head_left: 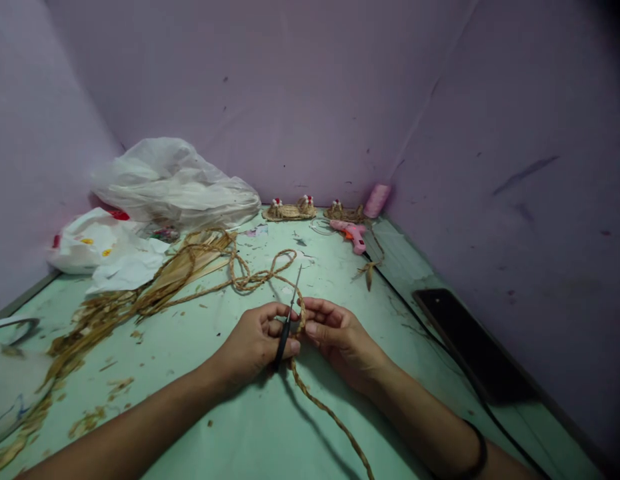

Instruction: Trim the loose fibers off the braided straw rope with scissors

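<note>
A braided tan rope [317, 401] runs from a loose pile of loops at the centre left, up between both hands and down toward the bottom edge. My left hand [257, 341] is closed round small black-handled scissors [285, 333], whose thin blades point up and away, and it also lies against the rope. My right hand [343, 341] pinches the rope between thumb and fingers, just right of the scissors. The scissors blades stand beside the rope. Dry flat fibres [165, 283] lie spread to the left, beneath some rope loops.
White plastic bags [175, 180] fill the back left. Two woven pieces [290, 212] with red and white tops stand by the back wall, near a pink spool [377, 200]. A pink glue gun [353, 233], black cable and dark phone [473, 343] are at the right.
</note>
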{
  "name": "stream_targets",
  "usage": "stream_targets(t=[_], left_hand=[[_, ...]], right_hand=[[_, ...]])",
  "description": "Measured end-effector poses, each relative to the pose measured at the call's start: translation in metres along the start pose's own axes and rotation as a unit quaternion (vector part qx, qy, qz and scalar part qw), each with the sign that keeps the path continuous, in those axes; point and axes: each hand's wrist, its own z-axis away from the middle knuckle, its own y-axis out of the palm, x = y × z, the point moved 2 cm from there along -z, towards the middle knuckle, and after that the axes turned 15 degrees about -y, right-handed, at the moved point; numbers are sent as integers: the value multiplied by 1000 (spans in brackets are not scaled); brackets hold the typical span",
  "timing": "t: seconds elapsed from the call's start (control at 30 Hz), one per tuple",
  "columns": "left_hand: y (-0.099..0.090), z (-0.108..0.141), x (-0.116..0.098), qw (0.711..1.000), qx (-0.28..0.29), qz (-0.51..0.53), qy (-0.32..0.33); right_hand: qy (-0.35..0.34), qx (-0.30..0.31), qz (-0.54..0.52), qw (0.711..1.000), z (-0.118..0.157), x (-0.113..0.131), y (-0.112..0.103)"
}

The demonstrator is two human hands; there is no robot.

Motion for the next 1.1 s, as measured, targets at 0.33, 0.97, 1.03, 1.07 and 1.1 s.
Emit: stream_targets(t=[0.33, 0.97, 1.03, 1.07, 1.1], left_hand=[[2, 0, -2, 1000, -2, 2, -7], [-91, -3, -42, 887, -409, -176, 119], [-95, -4, -40, 858, -421, -279, 93], [-95, -5, -38, 844, -422, -321, 80], [-93, -4, -36, 829, -426, -356, 68]], right_hand=[[-14, 12, 39, 999, 1, -2, -2], [-38, -52, 40, 997, -1, 26, -2], [-36, -54, 40, 997, -1, 26, -2], [-35, -56, 38, 997, -2, 27, -3], [-35, -57, 34, 997, -2, 28, -3]])
